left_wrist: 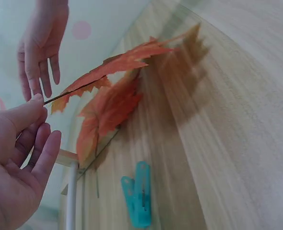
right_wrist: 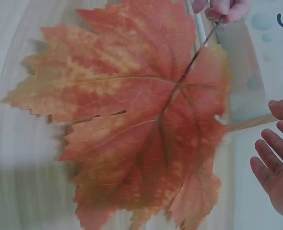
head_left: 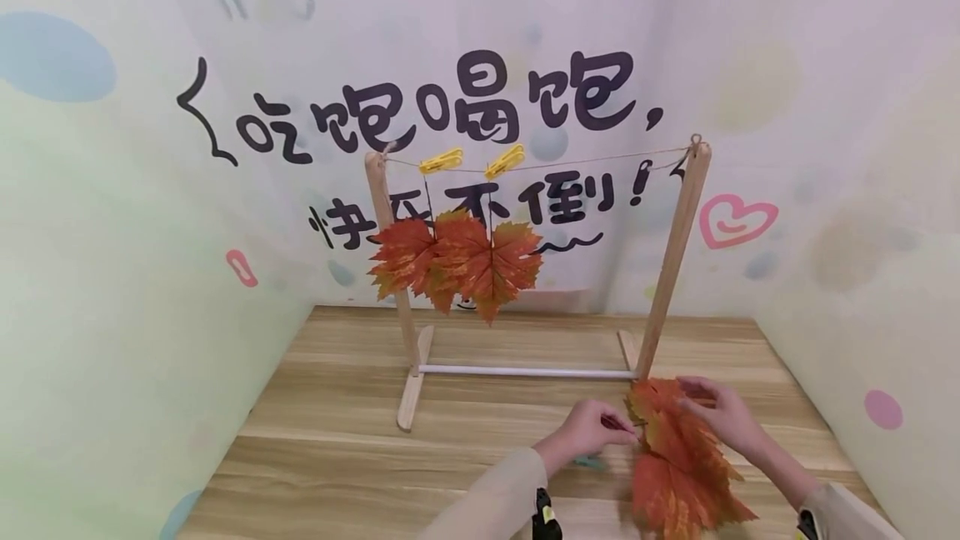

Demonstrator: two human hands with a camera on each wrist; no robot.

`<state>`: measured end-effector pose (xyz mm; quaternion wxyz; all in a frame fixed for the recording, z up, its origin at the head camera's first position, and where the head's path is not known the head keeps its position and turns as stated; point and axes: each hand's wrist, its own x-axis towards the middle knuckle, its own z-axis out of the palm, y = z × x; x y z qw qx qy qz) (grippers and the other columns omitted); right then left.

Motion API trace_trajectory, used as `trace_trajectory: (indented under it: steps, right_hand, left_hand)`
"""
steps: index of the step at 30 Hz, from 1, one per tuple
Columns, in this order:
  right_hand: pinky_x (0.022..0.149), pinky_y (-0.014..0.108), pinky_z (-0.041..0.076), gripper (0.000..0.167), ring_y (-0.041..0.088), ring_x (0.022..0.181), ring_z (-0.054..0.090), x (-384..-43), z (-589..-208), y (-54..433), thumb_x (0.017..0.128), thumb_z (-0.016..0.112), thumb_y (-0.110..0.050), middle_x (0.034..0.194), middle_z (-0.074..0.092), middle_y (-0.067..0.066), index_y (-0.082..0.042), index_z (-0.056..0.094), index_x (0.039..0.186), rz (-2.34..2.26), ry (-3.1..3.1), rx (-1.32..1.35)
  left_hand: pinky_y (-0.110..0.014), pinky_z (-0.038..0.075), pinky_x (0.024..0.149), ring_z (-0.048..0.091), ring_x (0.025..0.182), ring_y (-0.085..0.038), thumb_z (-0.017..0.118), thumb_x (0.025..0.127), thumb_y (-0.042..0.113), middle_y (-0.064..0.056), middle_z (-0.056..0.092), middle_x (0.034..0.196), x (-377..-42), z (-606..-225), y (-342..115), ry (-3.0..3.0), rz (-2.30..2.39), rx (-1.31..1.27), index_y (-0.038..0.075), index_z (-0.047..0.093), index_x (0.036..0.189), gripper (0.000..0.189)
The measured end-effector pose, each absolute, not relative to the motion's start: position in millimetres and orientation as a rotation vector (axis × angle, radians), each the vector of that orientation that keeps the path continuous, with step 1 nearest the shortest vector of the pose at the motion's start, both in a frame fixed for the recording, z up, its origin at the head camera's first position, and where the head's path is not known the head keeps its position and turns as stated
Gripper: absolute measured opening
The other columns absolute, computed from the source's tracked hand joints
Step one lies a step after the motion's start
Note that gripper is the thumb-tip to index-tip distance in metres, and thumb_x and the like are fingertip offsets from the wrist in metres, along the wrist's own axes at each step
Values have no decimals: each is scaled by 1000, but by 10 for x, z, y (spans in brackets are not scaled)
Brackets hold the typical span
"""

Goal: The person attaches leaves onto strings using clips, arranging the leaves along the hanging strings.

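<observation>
In the head view, my left hand (head_left: 588, 427) is low, right of centre. Its thumb and fingers pinch the thin dark stem of an orange-red artificial maple leaf (left_wrist: 117, 64). That leaf (right_wrist: 132, 100) fills much of the right wrist view, its blade raised off the table on the stem side. Under it lies a second maple leaf (left_wrist: 108, 108), partly covered. My right hand (head_left: 723, 415) is beside the leaves with fingers relaxed, holding nothing. A teal clothespin (left_wrist: 140, 196) rests on the table below my left hand.
A wooden frame (head_left: 678, 248) with a white crossbar (head_left: 525, 372) stands on the wood-grain table (head_left: 322, 457). Along its string, two yellow clothespins (head_left: 441, 160) hold maple leaves (head_left: 491, 265) by their stems at the left. Printed curtains surround the table.
</observation>
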<state>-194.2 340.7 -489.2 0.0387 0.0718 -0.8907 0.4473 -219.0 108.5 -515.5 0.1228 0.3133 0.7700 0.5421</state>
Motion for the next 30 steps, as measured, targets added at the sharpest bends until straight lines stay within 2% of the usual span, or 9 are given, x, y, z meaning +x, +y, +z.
trace_trajectory:
  steps: [6,11,15,22,25,27,30]
  right_hand:
    - [65,30,53,37,5,83,60,-1987,-4811,3357,87,59,-7,106,57,29,14,50,117,1384,-2679,353]
    - [69,20,50,35,2,86,58,-2087,-4718,3340,87,60,-9,105,60,26,12,53,115,1263,-2665,392]
    - [70,17,49,36,5,88,59,-2172,-4649,3296,86,62,-11,105,61,24,11,55,114,1215,-2667,400]
    - [71,21,50,34,16,90,60,-2227,-4644,3112,86,60,-5,104,60,26,13,54,113,1311,-2665,455]
    - [71,22,50,33,13,88,60,-2226,-4704,3024,86,59,-5,105,60,27,13,54,114,1351,-2679,474]
    - [71,23,50,34,9,87,60,-2223,-4759,2968,86,61,-8,105,61,25,12,54,114,1371,-2694,450]
    - [69,22,50,34,15,86,61,-2218,-4835,2884,85,62,-9,103,62,22,10,56,113,1401,-2708,432]
  left_hand:
    - [-14,46,56,54,61,2,71,77,8,-4,69,76,-2213,-5015,983,2209,1696,773,2,71,81,8]
    - [-14,46,58,53,61,4,70,78,9,-5,68,74,-2277,-4795,878,2260,1739,794,1,69,81,8]
    - [-14,47,59,55,63,2,71,77,9,-6,68,76,-2352,-4596,760,2320,1789,862,1,69,81,8]
    - [-17,50,59,58,67,-1,70,78,11,-4,68,77,-2478,-4246,424,2399,1827,878,4,68,82,8]
    - [-18,51,61,59,69,-3,70,79,10,-5,68,80,-2523,-4112,246,2409,1846,894,3,68,84,10]
    - [-18,51,62,60,71,-10,69,79,9,-8,67,81,-2518,-3991,127,2417,1852,893,0,68,86,11]
    - [-17,50,62,60,73,-17,67,81,7,-12,66,82,-2459,-3768,-36,2455,1848,907,-2,67,87,11]
